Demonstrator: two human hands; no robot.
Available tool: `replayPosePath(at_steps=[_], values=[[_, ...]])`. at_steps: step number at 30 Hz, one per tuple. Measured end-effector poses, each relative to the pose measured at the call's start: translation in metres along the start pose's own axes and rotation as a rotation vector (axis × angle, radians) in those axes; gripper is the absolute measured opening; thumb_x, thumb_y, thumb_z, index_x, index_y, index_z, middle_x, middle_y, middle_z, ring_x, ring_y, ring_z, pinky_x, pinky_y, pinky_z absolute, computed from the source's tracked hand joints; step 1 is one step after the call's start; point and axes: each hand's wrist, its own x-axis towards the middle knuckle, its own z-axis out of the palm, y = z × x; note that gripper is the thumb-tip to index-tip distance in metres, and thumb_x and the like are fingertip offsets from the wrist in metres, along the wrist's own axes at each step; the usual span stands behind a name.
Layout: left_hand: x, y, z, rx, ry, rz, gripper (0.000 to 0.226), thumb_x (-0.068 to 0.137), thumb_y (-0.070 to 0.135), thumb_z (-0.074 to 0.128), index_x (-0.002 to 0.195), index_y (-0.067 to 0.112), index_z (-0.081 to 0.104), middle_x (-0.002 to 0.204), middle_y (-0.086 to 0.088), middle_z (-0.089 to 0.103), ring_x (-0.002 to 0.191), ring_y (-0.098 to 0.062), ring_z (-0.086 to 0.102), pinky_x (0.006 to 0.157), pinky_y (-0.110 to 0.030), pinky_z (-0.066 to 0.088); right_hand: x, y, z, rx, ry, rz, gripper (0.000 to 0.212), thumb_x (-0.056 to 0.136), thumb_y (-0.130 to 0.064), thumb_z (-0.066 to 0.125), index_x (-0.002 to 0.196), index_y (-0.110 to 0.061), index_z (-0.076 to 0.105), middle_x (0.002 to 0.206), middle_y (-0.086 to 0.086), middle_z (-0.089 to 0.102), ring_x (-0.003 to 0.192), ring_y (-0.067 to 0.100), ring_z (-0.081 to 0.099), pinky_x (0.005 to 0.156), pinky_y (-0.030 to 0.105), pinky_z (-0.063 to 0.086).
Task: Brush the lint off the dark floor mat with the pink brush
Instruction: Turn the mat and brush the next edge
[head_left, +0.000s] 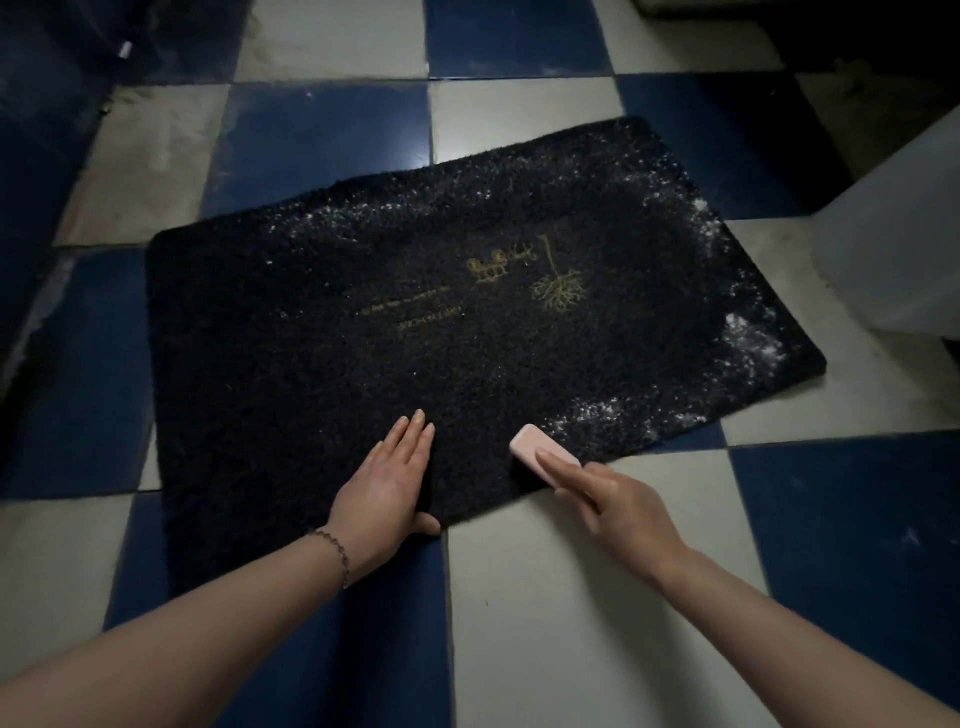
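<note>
The dark floor mat (415, 332) lies askew on checkered tiles (545, 597), lint along its far and right edges. The left hand (387, 480), fingers flat together, pins its near edge so the right hand (618, 501), gripping the pink brush (535, 448), can sweep.

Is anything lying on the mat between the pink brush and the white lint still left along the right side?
Nothing visible. The pink brush, held in the right hand, sits at the near edge of the dark shaggy floor mat, and only bare pile separates it from the white lint. The left hand presses flat, off to the other side.
</note>
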Motion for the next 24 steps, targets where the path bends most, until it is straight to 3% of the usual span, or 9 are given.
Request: replayPosePath(at_steps=[2,5,8,11,13,15,19,24], values=[[0.0,0.0,-0.001,-0.018,0.003,0.004,0.113,0.083,0.046,0.07,0.153,0.016,-0.014,0.158,0.002,-0.026,0.146,-0.013,-0.021,0.122,-0.032,0.001,0.001,-0.005,-0.002,0.016,0.015,-0.003,0.069,0.089,-0.033,0.056,0.133,-0.064,0.012,0.087,-0.005,0.06,0.076,0.02,0.062,0.062,0.032,0.048],[0.001,-0.001,0.001,-0.092,0.026,0.016,0.122,0.076,0.05,0.074,0.152,0.017,-0.015,0.16,0.002,-0.02,0.147,-0.013,-0.017,0.122,-0.033,0.003,-0.004,-0.029,0.001,-0.013,0.027,-0.089,0.055,0.087,-0.037,0.047,0.134,-0.056,0.028,0.079,-0.005,0.056,0.064,0.021,0.06,0.051,0.031,0.045],[0.003,0.002,0.003,-0.197,0.081,0.011,0.131,0.069,0.051,0.079,0.15,0.019,-0.018,0.162,0.002,-0.008,0.148,-0.014,-0.009,0.122,-0.037,0.009,0.002,-0.058,0.018,-0.098,-0.067,-0.221,0.05,0.087,-0.037,0.051,0.132,-0.053,0.037,0.071,-0.004,0.046,0.052,0.022,0.054,0.043,0.027,0.031],[0.002,0.0,0.005,-0.104,0.109,0.024,0.128,0.073,0.045,0.079,0.149,0.019,-0.02,0.163,0.0,-0.009,0.148,-0.015,-0.01,0.122,-0.033,0.008,0.02,-0.068,0.023,-0.185,-0.1,-0.301,0.046,0.087,-0.035,0.047,0.13,-0.053,0.041,0.068,-0.003,0.043,0.046,0.022,0.05,0.042,0.026,0.023],[0.0,-0.001,0.005,-0.033,0.107,0.021,0.123,0.076,0.047,0.075,0.151,0.018,-0.018,0.161,0.001,-0.017,0.148,-0.015,-0.015,0.122,-0.031,0.003,0.03,-0.055,0.018,-0.206,-0.088,-0.313,0.047,0.086,-0.033,0.049,0.129,-0.053,0.042,0.07,-0.001,0.048,0.047,0.023,0.052,0.041,0.027,0.029],[0.0,0.001,0.003,0.003,0.067,0.003,0.118,0.078,0.051,0.071,0.152,0.019,-0.016,0.157,0.003,-0.024,0.147,-0.015,-0.018,0.12,-0.031,-0.001,0.032,-0.032,0.007,-0.164,-0.085,-0.197,0.055,0.085,-0.031,0.059,0.13,-0.055,0.039,0.078,-0.001,0.053,0.061,0.025,0.059,0.049,0.031,0.04],[0.0,0.004,0.003,0.022,0.035,-0.015,0.114,0.08,0.052,0.069,0.153,0.021,-0.013,0.158,0.0,-0.025,0.146,-0.017,-0.021,0.12,-0.034,-0.001,0.028,0.009,-0.023,-0.072,-0.03,0.162,0.045,0.092,-0.038,0.053,0.131,-0.055,0.039,0.102,0.0,0.063,0.091,0.023,0.062,0.071,0.036,0.047],[0.0,0.005,0.001,-0.005,0.033,-0.024,0.116,0.079,0.05,0.07,0.153,0.021,-0.014,0.158,0.002,-0.025,0.146,-0.016,-0.021,0.121,-0.034,-0.001,0.026,0.003,-0.026,-0.067,-0.022,0.187,0.046,0.092,-0.038,0.052,0.132,-0.055,0.037,0.102,0.0,0.063,0.093,0.022,0.061,0.071,0.034,0.045]])
